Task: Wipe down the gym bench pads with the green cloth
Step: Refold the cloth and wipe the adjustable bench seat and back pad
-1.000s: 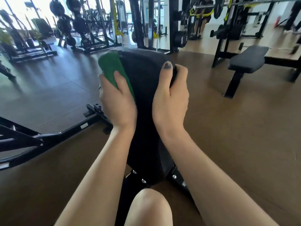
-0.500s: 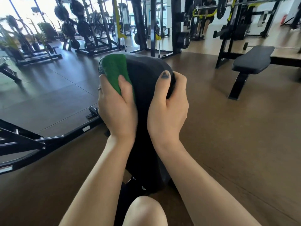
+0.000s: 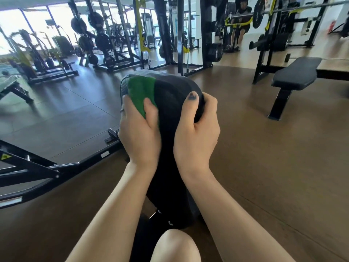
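Observation:
A black bench pad (image 3: 171,95) rises tilted in front of me, its top end rounded. The green cloth (image 3: 140,89) lies pressed against the pad's upper left side. My left hand (image 3: 138,133) presses the cloth to the pad with its fingers curled over the cloth's lower edge. My right hand (image 3: 196,135) grips the pad's right edge, thumb laid on the front face. The lower part of the cloth is hidden under my left hand. My knee (image 3: 174,246) shows at the bottom.
A black steel frame (image 3: 62,167) runs across the floor on the left. A flat black bench (image 3: 296,73) stands at the right under a loaded barbell rack (image 3: 268,25). Weight racks (image 3: 98,42) line the back. A person (image 3: 239,25) sits at a far machine.
My left hand has slid the cloth a little down the pad's left side. The right hand keeps its grip on the pad's edge. The view has shifted slightly.

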Tool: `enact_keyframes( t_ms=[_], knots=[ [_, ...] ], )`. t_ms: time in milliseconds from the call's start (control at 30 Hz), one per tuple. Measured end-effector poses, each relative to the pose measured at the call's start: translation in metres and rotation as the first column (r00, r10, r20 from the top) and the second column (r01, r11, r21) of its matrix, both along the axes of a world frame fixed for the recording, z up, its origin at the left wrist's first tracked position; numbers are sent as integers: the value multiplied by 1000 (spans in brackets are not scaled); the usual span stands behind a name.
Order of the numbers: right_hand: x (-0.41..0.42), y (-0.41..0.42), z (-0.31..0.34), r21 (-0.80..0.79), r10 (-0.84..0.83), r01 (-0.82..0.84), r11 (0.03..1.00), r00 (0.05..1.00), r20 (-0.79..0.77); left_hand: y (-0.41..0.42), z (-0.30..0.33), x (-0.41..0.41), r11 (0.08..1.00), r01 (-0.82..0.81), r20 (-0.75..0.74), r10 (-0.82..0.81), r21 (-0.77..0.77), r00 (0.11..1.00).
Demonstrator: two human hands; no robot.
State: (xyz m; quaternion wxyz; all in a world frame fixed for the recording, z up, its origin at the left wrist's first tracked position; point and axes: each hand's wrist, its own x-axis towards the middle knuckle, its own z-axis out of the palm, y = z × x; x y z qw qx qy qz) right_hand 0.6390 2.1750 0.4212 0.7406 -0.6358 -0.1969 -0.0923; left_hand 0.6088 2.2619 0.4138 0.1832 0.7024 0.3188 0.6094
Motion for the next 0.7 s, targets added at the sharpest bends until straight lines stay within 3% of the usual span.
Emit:
enact_keyframes(
  t_ms=[133,433,600,700],
  knots=[
    [-2,1,1,10,-5,5,1000,1000,-7,29,6,7,969,-84,54,99,-232,994],
    [0,2,-2,24,-38,38,999,999,-2,-14,-15,-3,999,49,18,-49,-22,999],
    [0,3,-3,44,-17,17,999,1000,-17,43,2,2,966,-62,36,74,-252,997],
    [-1,4,-2,43,-43,44,998,999,-17,31,-6,2,979,-45,41,54,-197,998]
  ],
)
